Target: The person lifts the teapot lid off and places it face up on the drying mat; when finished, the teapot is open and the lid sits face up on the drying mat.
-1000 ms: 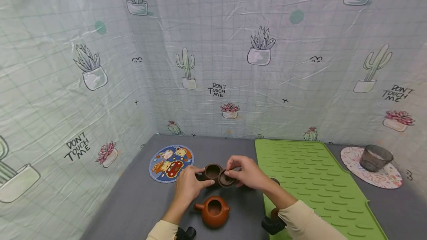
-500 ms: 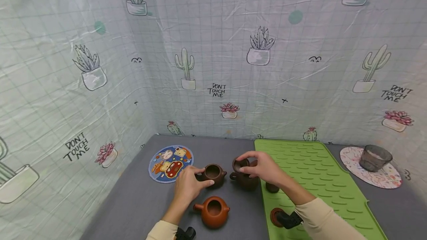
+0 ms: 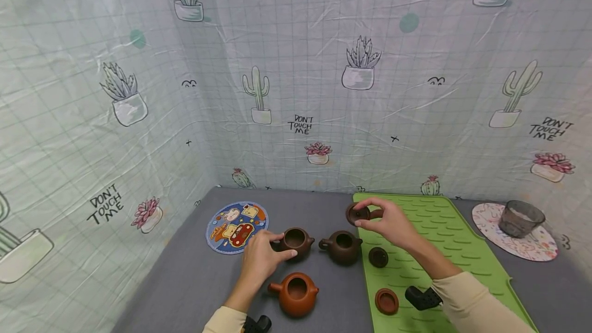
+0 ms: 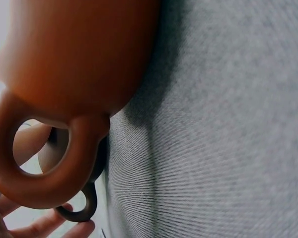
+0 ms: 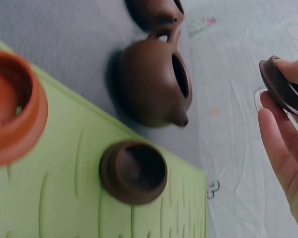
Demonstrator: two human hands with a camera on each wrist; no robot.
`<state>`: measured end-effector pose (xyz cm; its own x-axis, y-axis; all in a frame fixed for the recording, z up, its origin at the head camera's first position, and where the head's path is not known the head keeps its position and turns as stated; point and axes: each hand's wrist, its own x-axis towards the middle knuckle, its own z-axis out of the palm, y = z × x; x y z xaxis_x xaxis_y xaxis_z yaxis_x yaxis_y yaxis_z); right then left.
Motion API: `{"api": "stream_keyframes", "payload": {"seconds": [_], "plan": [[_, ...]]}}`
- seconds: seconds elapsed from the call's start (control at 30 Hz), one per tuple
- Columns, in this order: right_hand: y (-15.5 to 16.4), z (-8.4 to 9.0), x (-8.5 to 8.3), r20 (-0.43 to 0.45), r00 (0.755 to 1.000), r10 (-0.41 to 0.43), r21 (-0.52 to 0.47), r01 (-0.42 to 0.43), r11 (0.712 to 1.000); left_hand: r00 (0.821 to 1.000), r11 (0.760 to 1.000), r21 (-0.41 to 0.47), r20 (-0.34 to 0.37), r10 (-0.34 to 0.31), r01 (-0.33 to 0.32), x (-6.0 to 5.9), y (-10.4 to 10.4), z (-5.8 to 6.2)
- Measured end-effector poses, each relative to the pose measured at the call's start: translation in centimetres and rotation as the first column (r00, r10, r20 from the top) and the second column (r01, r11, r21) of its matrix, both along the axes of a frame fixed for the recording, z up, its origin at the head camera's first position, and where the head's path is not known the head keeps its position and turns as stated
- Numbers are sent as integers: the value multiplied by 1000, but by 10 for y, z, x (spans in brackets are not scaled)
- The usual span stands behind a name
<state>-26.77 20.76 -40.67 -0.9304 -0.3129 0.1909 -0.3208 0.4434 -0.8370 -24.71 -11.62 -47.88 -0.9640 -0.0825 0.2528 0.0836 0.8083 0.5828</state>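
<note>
We found the cactus-print sheeting (image 3: 296, 66) closing the grey table (image 3: 185, 281) on the back and left, leaving the near edge as the only open approach. A green ribbed mat (image 3: 444, 240) covered most of the right half, its left edge running just beside the middle pot; a round pink mat (image 3: 541, 245) at far right carried a grey glass cup (image 3: 521, 218), well apart from the work. A blue picture coaster (image 3: 226, 222) lay bare at back left.

Three lidless teapots stood close together on the grey surface: an orange teapot (image 3: 296, 293) nearest the person, a dark teapot (image 3: 343, 247) in the middle, and a brown teapot (image 3: 296, 240) to its left. The left hand (image 3: 259, 261) curled round the brown teapot, which we judged a steadying grip. Two lids rested upturned on the green mat, a dark lid (image 3: 378, 256) and an orange lid (image 3: 386, 300), apparently parked there to keep the pots' mouths free.

The right hand (image 3: 393, 222) pinched a small brown lid (image 3: 358, 214) between thumb and fingertips, held in the air above the mat's near-left corner, apart from every pot. Open mat lay behind and to the right of it; the pots crowded the left.
</note>
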Motion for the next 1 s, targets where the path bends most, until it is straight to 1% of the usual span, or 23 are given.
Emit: {"api": "stream_keyframes", "payload": {"seconds": [0.17,0.37,0.5,0.63,1.0], "plan": [[10,-2,-3,-23,1000,-19,4,19,1000,1000,1000,4,1,2,-2,-1,0,0],[19,-9,-8,-37,998,-59,40,61,997,1000,1000,5,8,2,-2,-1,-1,2],[24,-14,-12,-50,997,-66,66,70,995,1000,1000,5,1,-1,1,-1,-1,2],[29,-20,-15,-42,998,-46,65,49,997,1000,1000,5,-6,-2,2,-1,-1,1],[35,-34,-24,-41,999,2,80,1,997,1000,1000,3,17,-3,3,-1,-1,1]]}}
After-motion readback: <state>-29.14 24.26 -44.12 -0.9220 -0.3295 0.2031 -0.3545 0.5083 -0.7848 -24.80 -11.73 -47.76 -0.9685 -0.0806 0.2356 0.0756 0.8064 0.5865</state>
